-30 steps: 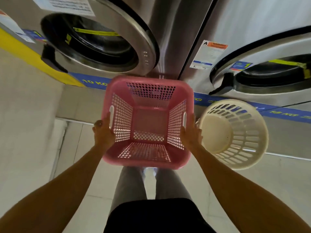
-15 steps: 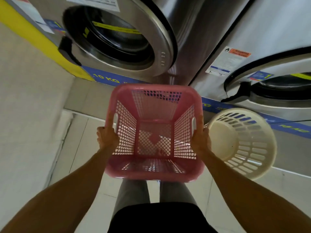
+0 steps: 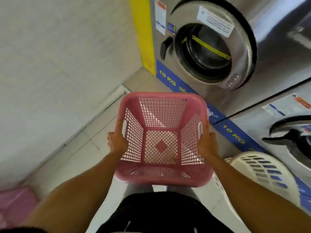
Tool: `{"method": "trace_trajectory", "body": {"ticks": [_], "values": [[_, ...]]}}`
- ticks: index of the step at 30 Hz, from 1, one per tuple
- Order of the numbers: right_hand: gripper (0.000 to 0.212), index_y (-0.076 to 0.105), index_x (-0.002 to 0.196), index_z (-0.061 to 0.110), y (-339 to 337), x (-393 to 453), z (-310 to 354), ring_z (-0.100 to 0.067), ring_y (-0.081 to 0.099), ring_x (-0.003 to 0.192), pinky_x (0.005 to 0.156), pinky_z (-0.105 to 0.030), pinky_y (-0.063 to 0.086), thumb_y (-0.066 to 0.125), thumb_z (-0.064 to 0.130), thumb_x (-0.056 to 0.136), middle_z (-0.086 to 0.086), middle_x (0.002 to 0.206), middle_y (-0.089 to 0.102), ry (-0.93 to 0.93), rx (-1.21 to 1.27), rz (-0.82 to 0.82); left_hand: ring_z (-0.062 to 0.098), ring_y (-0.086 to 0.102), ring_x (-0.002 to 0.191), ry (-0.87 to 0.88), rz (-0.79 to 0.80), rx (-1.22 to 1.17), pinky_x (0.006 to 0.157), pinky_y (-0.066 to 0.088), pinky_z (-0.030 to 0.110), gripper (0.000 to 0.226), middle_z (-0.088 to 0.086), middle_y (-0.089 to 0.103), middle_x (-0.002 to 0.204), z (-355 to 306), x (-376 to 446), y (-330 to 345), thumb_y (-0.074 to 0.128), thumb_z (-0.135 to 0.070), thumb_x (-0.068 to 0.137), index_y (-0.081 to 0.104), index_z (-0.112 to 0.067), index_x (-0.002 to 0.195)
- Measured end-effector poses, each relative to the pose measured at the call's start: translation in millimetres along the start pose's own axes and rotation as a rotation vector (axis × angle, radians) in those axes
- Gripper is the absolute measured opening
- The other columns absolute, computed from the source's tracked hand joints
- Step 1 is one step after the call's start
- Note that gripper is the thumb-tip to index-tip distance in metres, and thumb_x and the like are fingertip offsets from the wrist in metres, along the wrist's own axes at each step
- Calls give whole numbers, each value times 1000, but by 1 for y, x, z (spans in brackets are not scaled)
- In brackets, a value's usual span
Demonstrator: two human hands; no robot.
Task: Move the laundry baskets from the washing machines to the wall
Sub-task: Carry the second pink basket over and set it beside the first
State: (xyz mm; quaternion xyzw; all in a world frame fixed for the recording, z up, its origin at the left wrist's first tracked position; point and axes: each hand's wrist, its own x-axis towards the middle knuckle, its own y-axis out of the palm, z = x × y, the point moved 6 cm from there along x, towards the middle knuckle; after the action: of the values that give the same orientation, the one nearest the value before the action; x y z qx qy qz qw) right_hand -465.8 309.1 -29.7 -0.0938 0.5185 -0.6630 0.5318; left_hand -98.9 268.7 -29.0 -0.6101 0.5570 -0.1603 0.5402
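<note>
Pale wall point(image 3: 58, 56), tiled floor point(image 3: 87, 148), yellow trim point(image 3: 143, 36).

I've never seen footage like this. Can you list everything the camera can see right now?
pink basket: one, square, empty, held up in the middle
cream basket: one, round, low right, by the machines
washing machines: two, steel with blue 10 KG strips, upper right, doors shut
wall: one, pale, left
pink object: one, blurred, bottom left corner, cannot tell what
floor: pale tiles, along the wall
left hand: one, gripping the basket's left side
right hand: one, gripping its right side
</note>
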Motion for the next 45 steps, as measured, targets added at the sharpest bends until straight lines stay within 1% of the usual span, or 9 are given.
{"method": "trace_trajectory", "body": {"ticks": [4,9,15,19,23,29,37,42,45], "values": [[85,-1,160,45,30,-14,52,-40,62,92,80,-45,54,46,8,100,-24,114,52,-96,-104,63,39,60,80,-114,-71,-102,71,58,55,93,21,54,93,71,-18,-28,55,-6,94,2,-65,143],[85,-2,158,47,83,-55,127,-39,63,90,70,-37,45,51,15,99,-24,112,54,-243,-209,100,36,55,84,-244,-146,-184,76,55,56,98,18,50,96,174,-43,-62,56,-2,91,0,-63,143],[89,-2,160,42,169,-124,230,-40,66,93,66,-36,46,47,6,95,-27,120,57,-458,-358,165,34,55,82,-376,-261,-300,65,52,42,92,20,53,94,312,-83,-112,52,-5,94,1,-62,145],[79,-8,157,47,225,-181,303,-24,61,66,45,-26,42,44,22,104,-22,107,56,-625,-352,233,36,56,82,-496,-340,-342,64,53,41,88,22,52,94,395,-112,-146,50,-6,95,2,-56,149],[77,-12,156,47,278,-231,362,-29,68,68,51,-38,60,41,23,107,-22,102,56,-749,-366,327,33,55,70,-603,-433,-365,59,55,44,91,23,54,90,465,-133,-177,45,5,91,6,-51,151],[91,-17,154,52,359,-275,434,-29,67,65,51,-38,60,50,14,104,-21,99,56,-864,-425,408,36,62,78,-680,-511,-398,65,58,41,95,23,60,107,556,-129,-207,47,6,90,4,-53,150],[86,-12,157,45,470,-288,496,-29,68,59,48,-42,60,49,17,104,-21,93,59,-852,-461,507,32,64,77,-760,-488,-333,68,59,36,82,19,61,110,653,-76,-232,50,-3,94,14,-50,151],[88,-12,158,41,538,-294,519,-24,67,47,38,-38,57,49,10,103,-16,77,63,-861,-519,623,36,61,104,-770,-380,-386,80,58,45,97,8,49,130,711,-44,-242,47,9,85,9,-53,151],[90,-10,156,47,566,-296,520,-25,67,52,37,-34,55,52,12,101,-20,92,59,-843,-537,629,33,62,91,-788,-305,-347,64,54,37,103,13,35,153,745,-27,-234,52,10,80,1,-36,156]]}}
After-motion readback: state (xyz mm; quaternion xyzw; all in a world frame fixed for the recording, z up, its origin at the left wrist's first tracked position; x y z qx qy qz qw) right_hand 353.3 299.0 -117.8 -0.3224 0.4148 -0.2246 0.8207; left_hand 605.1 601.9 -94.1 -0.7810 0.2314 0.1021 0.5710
